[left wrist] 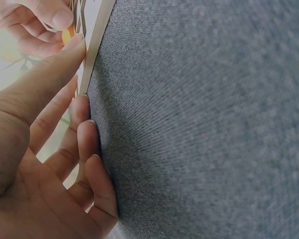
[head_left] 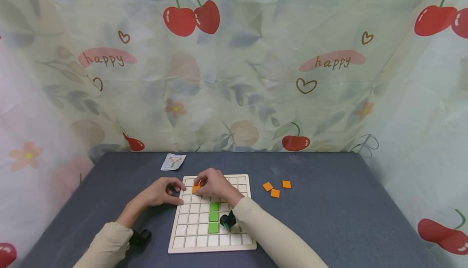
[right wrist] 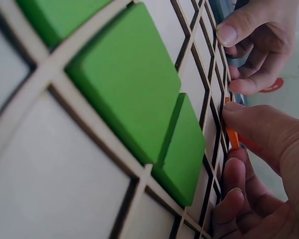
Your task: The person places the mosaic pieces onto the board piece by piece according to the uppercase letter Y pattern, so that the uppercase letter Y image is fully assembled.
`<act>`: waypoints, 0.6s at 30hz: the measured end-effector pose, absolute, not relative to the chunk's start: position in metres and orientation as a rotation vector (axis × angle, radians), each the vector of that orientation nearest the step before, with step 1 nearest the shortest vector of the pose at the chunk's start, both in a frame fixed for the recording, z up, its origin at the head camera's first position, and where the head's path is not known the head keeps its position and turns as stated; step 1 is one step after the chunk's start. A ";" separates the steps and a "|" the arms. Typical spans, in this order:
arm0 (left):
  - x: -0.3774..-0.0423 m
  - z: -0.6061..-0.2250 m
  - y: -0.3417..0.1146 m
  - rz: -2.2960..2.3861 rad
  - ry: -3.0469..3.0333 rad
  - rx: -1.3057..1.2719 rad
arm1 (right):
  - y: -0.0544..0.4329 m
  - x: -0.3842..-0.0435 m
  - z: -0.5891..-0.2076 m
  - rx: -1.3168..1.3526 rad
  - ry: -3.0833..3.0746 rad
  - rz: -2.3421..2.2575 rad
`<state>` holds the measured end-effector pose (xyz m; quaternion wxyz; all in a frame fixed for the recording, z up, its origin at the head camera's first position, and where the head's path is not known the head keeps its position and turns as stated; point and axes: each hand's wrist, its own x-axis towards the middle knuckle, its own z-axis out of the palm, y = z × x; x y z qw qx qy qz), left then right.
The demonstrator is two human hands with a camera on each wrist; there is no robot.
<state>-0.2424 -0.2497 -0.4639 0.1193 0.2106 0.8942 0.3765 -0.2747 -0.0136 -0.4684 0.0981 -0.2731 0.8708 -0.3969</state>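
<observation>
A pale wooden grid board (head_left: 172, 235) lies on the dark cloth. My right hand (head_left: 216, 186) pinches an orange square tile (head_left: 196, 189) between thumb and fingers at the board's upper left; the right wrist view shows the tile (right wrist: 232, 135) tilted on edge near the grid. Along the board's left edge rests my left hand (head_left: 161, 191), thumb and fingertips touching the rim. Three green tiles (head_left: 213, 217) sit in one column of cells, close up in the right wrist view as green tiles (right wrist: 129, 84).
Three loose orange tiles (head_left: 275, 193) lie right of the board. A small card (head_left: 173, 162) with a coloured grid pattern is behind it at the left. Patterned curtains (head_left: 234, 77) enclose the dark table (head_left: 329, 219). Each wrist carries a black camera (head_left: 140, 237).
</observation>
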 end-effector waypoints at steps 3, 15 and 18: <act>-0.242 -0.464 -0.250 1.100 2.615 0.609 | -0.014 -0.274 -0.468 -0.805 2.577 -1.178; -0.245 -0.467 -0.251 1.080 2.624 0.587 | -0.014 -0.272 -0.465 -0.781 2.581 -1.178; -0.246 -0.467 -0.251 1.073 2.630 0.582 | -0.013 -0.273 -0.465 -0.788 2.575 -1.192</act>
